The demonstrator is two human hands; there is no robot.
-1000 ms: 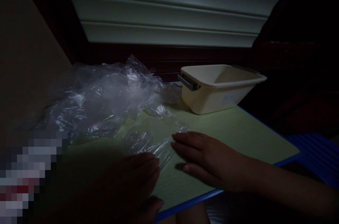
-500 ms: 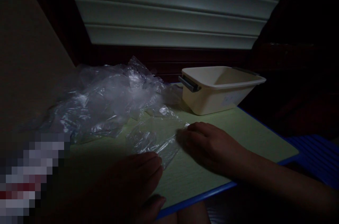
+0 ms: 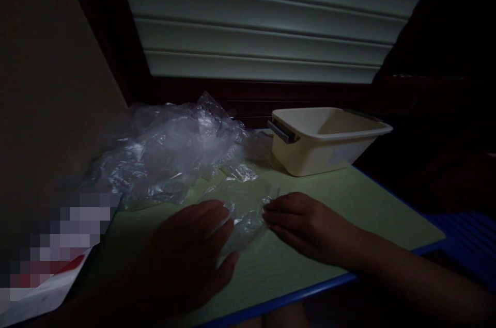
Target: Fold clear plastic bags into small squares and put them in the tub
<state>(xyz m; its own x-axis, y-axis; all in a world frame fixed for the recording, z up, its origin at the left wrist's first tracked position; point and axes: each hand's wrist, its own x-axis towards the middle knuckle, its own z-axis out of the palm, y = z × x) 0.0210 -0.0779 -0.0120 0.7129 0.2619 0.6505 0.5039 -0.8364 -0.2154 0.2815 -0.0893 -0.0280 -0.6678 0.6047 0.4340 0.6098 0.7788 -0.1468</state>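
Note:
A clear plastic bag (image 3: 246, 222) lies on the light green table (image 3: 310, 266) between my two hands. My left hand (image 3: 197, 245) is at its left side, fingers resting on the plastic and the thumb apart from them. At the bag's right edge, my right hand (image 3: 298, 222) has its fingers pressed together with the fingertips on the film. A large heap of crumpled clear bags (image 3: 166, 147) spreads over the back left of the table, just behind the flat bag.
A cream bin (image 3: 310, 155) with dark handles stands at the back right. Something pixelated (image 3: 73, 235) lies at the left edge. Beyond the table are a slatted panel (image 3: 263, 28) and, at the right, a blue slatted surface (image 3: 465, 240).
The view has shifted, so the scene sits lower and further right. My left hand has moved up onto the bag, and its thumb has spread further from the fingers.

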